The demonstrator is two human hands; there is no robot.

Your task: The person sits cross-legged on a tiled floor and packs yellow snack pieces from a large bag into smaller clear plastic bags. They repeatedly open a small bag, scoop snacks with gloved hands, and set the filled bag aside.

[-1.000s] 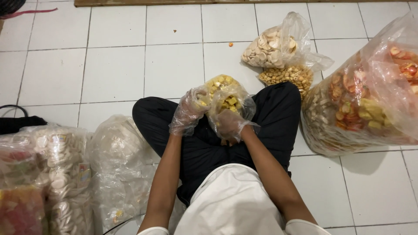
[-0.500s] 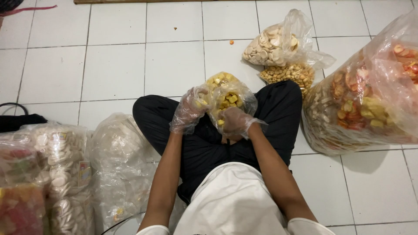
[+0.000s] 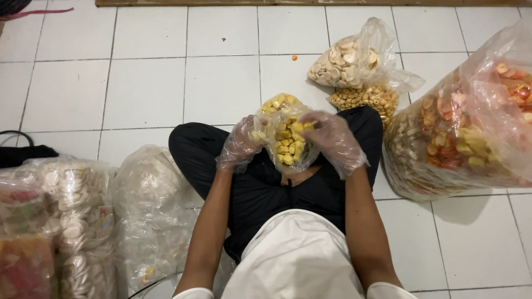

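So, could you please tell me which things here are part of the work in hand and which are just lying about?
In hand:
- small bag of yellow snacks
- left hand, gloved
- right hand, gloved

Lying about:
- bag of pale crackers
- big mixed-snack bag
- sacks at the left
- black cable

The big bag of mixed crackers [image 3: 471,127] runs off the right edge, so its full size cannot be told. The bags at the left [image 3: 50,221] are cut by the left and bottom edges. The hands [image 3: 288,141] cover the mouth of the small bag of yellow snacks [image 3: 285,138]. The black cable [image 3: 16,135] leaves the frame at left.
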